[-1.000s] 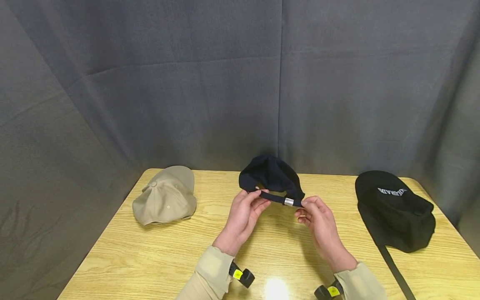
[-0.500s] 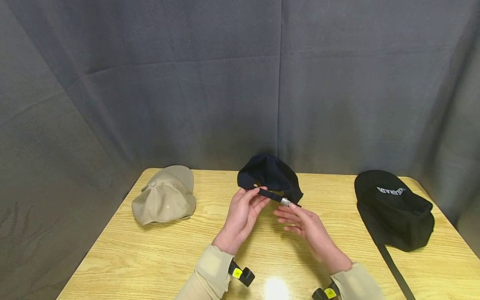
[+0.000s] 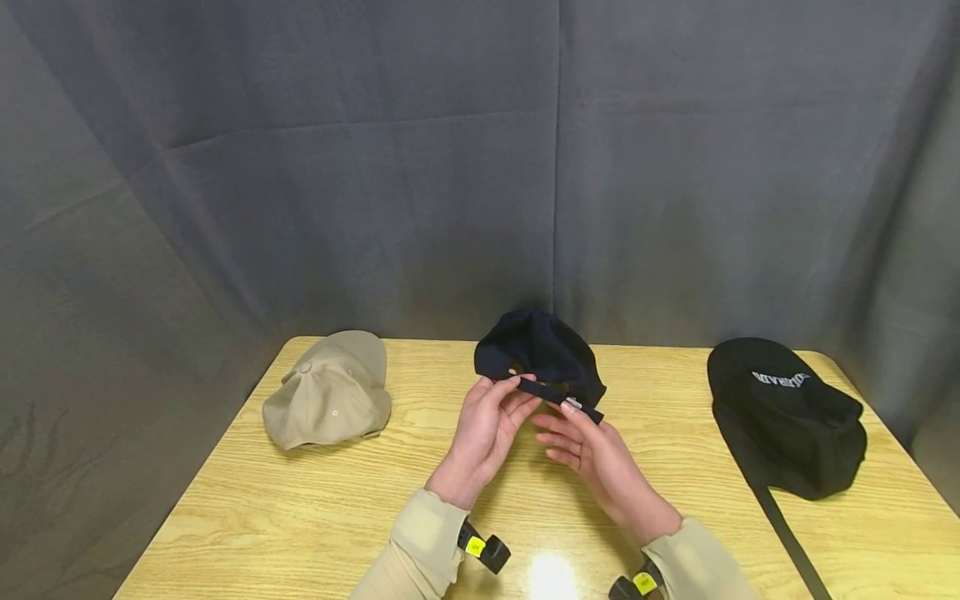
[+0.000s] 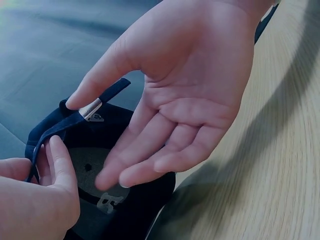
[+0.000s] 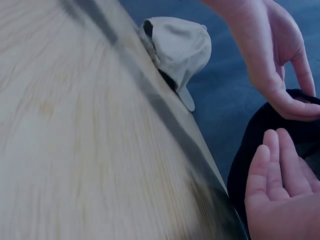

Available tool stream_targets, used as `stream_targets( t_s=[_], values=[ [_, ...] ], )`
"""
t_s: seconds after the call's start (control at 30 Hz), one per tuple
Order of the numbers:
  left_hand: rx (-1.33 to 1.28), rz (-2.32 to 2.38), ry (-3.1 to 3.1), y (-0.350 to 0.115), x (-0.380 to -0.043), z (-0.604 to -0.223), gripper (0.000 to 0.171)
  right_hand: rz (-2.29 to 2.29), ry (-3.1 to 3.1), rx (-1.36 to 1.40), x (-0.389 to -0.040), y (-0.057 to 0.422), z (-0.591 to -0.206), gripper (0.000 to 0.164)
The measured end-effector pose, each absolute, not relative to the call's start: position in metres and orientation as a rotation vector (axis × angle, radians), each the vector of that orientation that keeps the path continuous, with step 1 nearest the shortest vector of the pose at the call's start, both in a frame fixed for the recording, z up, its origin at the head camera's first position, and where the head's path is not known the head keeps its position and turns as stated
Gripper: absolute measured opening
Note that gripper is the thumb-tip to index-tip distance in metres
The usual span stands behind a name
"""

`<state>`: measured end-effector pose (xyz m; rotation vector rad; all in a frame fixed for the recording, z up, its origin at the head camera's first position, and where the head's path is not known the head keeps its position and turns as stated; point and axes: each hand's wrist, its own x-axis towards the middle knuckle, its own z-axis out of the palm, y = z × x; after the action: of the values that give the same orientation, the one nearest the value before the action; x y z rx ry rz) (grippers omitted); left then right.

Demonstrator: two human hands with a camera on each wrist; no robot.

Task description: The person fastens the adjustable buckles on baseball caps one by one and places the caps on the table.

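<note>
Pinching the flat navy fabric strap [image 3: 538, 389] between thumb and fingertips, our left hand [image 3: 483, 429] holds it near its left end. Our right hand [image 3: 598, 458] presses its thumb on the small silver metal clasp [image 3: 573, 402]; its other fingers reach out nearly straight below, slightly spread and apart from the strap. A short strap end sticks out past that clasp.

Just behind the strap sits the soft navy fabric cap [image 3: 536, 346] it belongs to, near the table's far edge and midway across, back turned toward us. Our hands cover its lower edge, so we cannot tell whether it rests on the wood. From the left wrist, our right palm blocks part of the cap, while a pale stitched mark [image 4: 110, 202] shows inside it.

Farther out, black wrist cameras with yellow labels hang by our pale beige sleeves [image 3: 427, 533]. Well to the left lies a beige fabric cap [image 3: 330, 392], brim toward the back. Well to the right lies a black fabric cap [image 3: 787, 417] with white lettering, its long black strap [image 3: 787, 533] running toward us past the lower frame edge. Beneath is the light wood-grain table [image 3: 300, 517]; behind stands a dark grey cloth curtain [image 3: 420, 192].
</note>
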<state>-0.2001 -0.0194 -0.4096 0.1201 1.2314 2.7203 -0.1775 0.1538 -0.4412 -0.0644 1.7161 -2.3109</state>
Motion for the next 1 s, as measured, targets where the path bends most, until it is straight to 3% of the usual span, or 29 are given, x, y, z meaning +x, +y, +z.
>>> stream_targets(
  t_s=[0.47,1.0],
  values=[
    [0.121,2.716,1.221,-0.019,-0.200,-0.412,0.009,-2.592,1.416,-0.001,-0.181,0.155,-0.436,0.017],
    [0.089,2.727,1.156,-0.022,-0.201,-0.411,0.005,-2.670,1.476,0.092,-0.180,0.155,-0.431,0.014]
  ],
)
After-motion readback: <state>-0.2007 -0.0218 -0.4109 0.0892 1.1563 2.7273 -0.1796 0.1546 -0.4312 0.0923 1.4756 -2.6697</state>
